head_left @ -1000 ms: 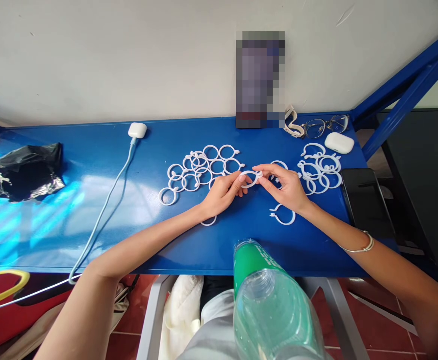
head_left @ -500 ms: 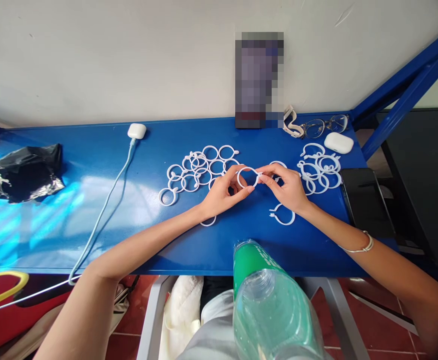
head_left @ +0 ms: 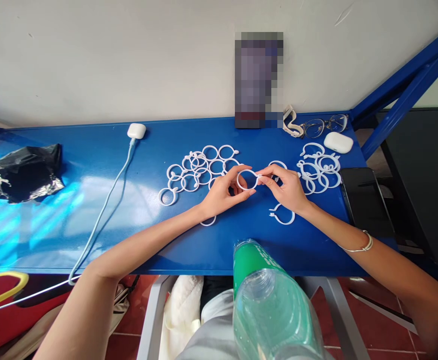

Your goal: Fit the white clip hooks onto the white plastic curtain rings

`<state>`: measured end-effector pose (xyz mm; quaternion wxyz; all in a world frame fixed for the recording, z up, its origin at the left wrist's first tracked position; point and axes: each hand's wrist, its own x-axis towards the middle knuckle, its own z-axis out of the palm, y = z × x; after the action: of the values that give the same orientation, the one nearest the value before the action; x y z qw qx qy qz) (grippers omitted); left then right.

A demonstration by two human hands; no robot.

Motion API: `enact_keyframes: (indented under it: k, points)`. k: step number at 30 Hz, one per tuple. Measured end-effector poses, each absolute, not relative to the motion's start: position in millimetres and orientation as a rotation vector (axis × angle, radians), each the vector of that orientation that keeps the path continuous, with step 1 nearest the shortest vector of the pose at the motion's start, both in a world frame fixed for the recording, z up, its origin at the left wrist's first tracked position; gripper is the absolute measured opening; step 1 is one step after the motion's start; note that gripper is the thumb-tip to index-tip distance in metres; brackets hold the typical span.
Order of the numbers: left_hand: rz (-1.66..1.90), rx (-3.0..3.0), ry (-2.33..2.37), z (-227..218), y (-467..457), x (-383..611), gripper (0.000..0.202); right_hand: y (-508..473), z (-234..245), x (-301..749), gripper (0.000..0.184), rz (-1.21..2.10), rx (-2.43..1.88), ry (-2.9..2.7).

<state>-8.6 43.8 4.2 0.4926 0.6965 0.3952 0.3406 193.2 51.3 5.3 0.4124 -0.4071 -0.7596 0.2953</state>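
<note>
Between my hands, above the blue table, is a white plastic ring with a small clasp on its right side. My left hand holds the ring's left part between thumb and fingers. The fingertips of my right hand pinch the clasp. A pile of closed white rings lies left of my hands. More white rings, some with a gap, lie in a cluster on the right. One open ring rests below my right hand, and another ring is partly hidden under my left wrist.
A green-labelled plastic bottle stands close in front of me. On the blue table are a black plastic bag, a white case with a cable, glasses, a second white case and a dark phone.
The ring has tilted slightly between my hands, and my left thumb has shifted a little to the right. The other things lie as before.
</note>
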Motion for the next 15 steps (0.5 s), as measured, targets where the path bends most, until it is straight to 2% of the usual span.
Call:
enact_keyframes:
  k: [15]
  points:
    - [0.817, 1.683, 0.969, 6.3, 43.8, -8.6, 0.048, 51.6, 5.8, 194.1, 0.022, 0.710, -1.005, -1.950]
